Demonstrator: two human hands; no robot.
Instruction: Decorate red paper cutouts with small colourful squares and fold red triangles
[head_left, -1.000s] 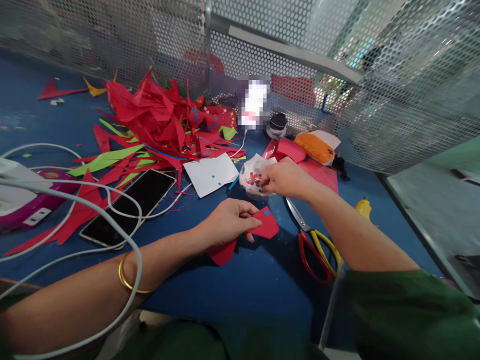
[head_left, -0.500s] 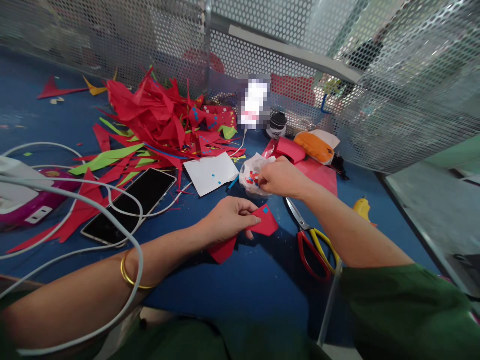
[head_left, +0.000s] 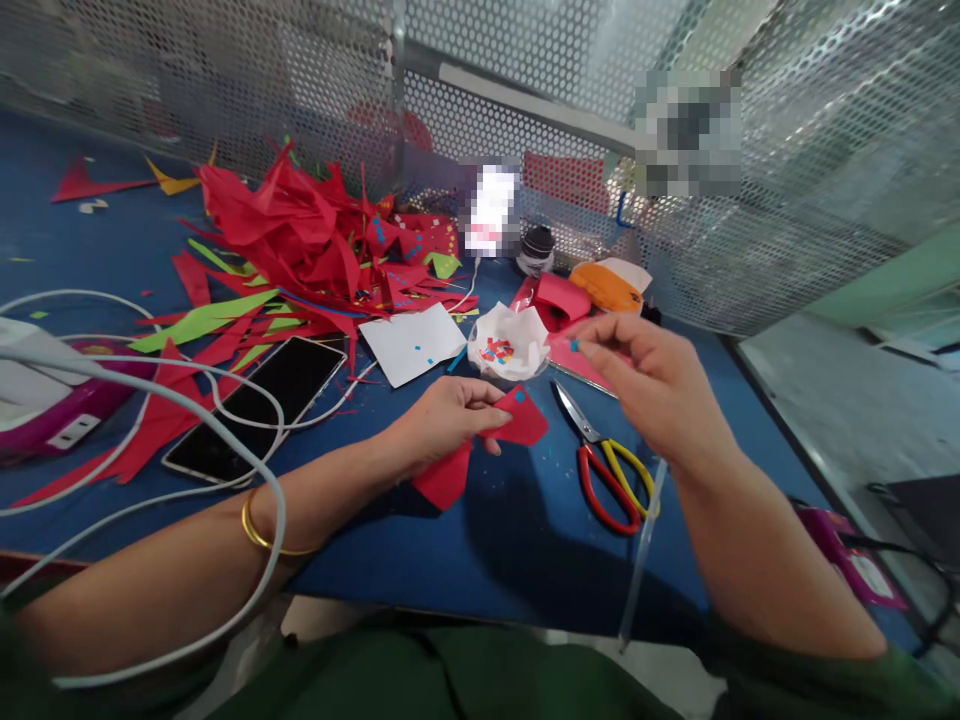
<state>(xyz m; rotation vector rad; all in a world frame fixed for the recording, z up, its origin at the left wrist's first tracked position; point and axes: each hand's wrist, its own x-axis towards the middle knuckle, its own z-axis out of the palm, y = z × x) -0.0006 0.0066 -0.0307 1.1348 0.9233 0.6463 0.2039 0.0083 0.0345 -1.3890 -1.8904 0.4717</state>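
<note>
My left hand (head_left: 454, 418) pinches a folded piece of red paper (head_left: 525, 422), which has a small blue square (head_left: 520, 397) near its upper corner. Part of the red paper hangs below my fingers. Raised to the right, above the scissors (head_left: 592, 440), my right hand (head_left: 645, 385) holds a tiny blue piece (head_left: 575, 345) between thumb and forefinger. Between and beyond the hands sits a small bowl lined with white paper (head_left: 536, 335), with red, blue and white bits inside. A white sheet (head_left: 409, 348) with a few blue bits lies left of the bowl.
Red and green paper scraps (head_left: 277, 225) are heaped at the back left. A dark phone (head_left: 262, 410) and white cables (head_left: 281, 500) lie left, beside a purple and white device (head_left: 67, 400). A lit phone (head_left: 491, 210) leans against the perforated screen. A black-topped bottle (head_left: 537, 250) stands nearby.
My right hand has come out of the bowl and moved right, now with a tiny blue piece at its fingertips. The left hand keeps its grip on the red paper.
</note>
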